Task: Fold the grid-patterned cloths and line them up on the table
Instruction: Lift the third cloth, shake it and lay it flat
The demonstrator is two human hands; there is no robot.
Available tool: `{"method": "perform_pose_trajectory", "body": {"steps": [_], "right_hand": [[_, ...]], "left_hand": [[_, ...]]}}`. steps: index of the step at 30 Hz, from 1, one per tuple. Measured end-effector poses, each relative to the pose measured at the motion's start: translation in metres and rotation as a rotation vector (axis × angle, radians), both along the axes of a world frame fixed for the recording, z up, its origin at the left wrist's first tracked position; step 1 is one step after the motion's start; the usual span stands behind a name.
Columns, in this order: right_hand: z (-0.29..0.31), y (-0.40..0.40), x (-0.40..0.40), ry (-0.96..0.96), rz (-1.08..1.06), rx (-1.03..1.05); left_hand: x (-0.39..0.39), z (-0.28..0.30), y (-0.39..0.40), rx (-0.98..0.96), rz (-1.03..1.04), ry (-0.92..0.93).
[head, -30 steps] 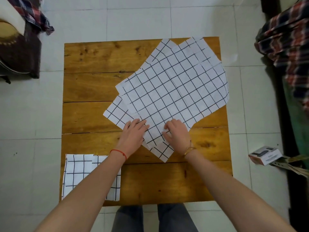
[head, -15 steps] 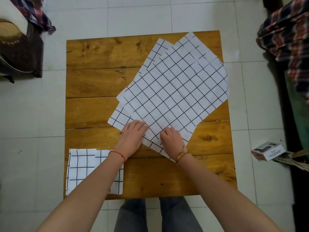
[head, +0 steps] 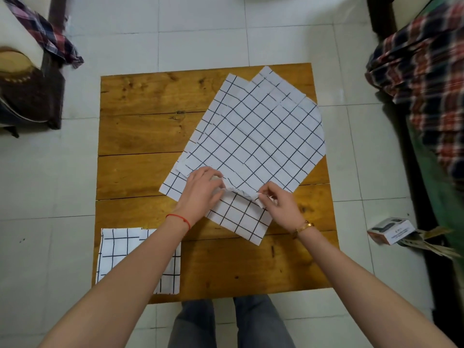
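A stack of white cloths with a black grid (head: 253,136) lies spread at an angle across the middle and far right of the wooden table (head: 140,126). My left hand (head: 202,194) rests on the stack's near edge, fingers curled at the top cloth. My right hand (head: 278,204) pinches the near corner of the top cloth and lifts it off the one below, whose corner (head: 241,219) points toward me. A folded grid cloth (head: 118,249) lies flat at the table's near left corner, partly hidden under my left forearm.
White tiled floor surrounds the table. A dark chair with a plaid cloth (head: 37,71) stands at far left. A plaid blanket (head: 421,61) hangs at right. A small white box (head: 390,229) lies on the floor to the right. My legs (head: 226,322) are at the near edge.
Both hands went from pressing flat on the stack's near corner to picking at it. My right hand has pinched and raised the top cloth's corner.
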State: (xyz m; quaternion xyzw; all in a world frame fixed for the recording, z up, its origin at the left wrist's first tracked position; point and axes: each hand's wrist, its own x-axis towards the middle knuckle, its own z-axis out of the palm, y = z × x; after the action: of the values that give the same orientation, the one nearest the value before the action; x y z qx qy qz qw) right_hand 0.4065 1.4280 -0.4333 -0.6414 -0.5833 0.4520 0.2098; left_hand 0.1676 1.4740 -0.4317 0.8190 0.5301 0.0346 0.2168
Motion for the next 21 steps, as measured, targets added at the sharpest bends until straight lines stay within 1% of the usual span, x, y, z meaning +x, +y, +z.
{"method": "perform_pose_trajectory", "body": {"steps": [5, 7, 9, 12, 15, 18, 21], "right_hand": [[0.040, -0.007, 0.001, -0.001, -0.118, 0.037], [0.058, -0.011, -0.002, -0.059, -0.124, 0.029], [0.073, -0.012, -0.003, -0.171, -0.077, 0.092], [0.107, -0.004, 0.001, -0.352, -0.046, 0.260], [0.148, 0.011, 0.011, -0.460, 0.026, 0.369], [0.187, 0.024, 0.023, -0.459, 0.105, 0.415], [0.219, 0.039, 0.031, -0.446, 0.177, 0.410]], "left_hand": [[0.020, 0.041, 0.007, 0.009, 0.018, -0.024], [0.026, 0.061, 0.007, 0.008, 0.034, -0.032], [0.032, 0.084, 0.008, 0.012, 0.034, -0.032], [0.039, 0.119, 0.010, 0.030, 0.007, -0.046], [0.041, 0.156, 0.014, 0.051, 0.008, -0.042], [0.039, 0.190, 0.016, 0.092, 0.016, -0.041], [0.036, 0.212, 0.021, 0.111, 0.024, -0.046]]}}
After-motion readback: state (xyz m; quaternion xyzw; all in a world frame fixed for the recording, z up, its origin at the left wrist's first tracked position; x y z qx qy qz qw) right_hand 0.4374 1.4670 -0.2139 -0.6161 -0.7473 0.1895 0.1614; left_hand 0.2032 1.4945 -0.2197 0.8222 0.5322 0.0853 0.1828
